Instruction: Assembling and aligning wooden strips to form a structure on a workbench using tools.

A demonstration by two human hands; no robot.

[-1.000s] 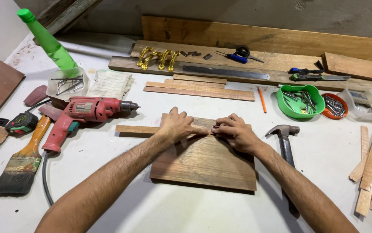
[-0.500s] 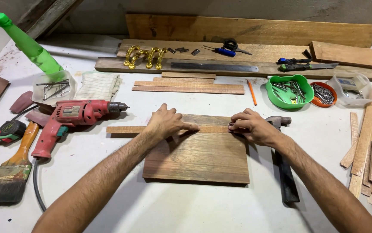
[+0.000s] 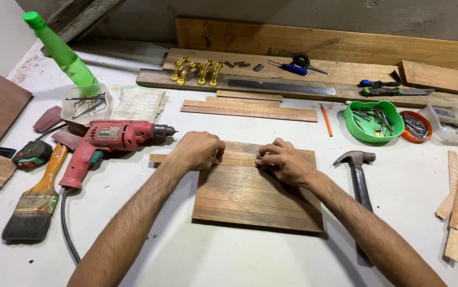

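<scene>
Whole setup sits on a white bench point(image 3: 229, 260), with long planks point(image 3: 346, 48) stacked along the far edge by the wall. Dead center is a flat wooden board point(image 3: 255, 199) lying on the bench, and across its far edge lies a thin wood strip point(image 3: 237, 159), one end poking out past the board toward the left. Both hands are on that strip: the left hand point(image 3: 198, 150) is curled down over it, fingers closed and pressing it onto the board, while the right hand point(image 3: 285, 161) has its fingers pinched together on the strip just beside the left; whatever small thing it might be pinching is too tiny to make out. Left of the board, close by, there's a red electric drill point(image 3: 107, 141) with its bit pointing at the left hand, then a paintbrush point(image 3: 35, 199) and a tape measure point(image 3: 31, 152) further out. A green bottle point(image 3: 61, 53) leans over a clear tub of nails point(image 3: 84, 102). To the right, a claw hammer point(image 3: 360, 178) lies just beside the right forearm, and behind it a green bowl point(image 3: 373, 121) of nails, with an orange pencil point(image 3: 327, 119) near it. Gold handles point(image 3: 197, 72) sit on the back planks.
</scene>
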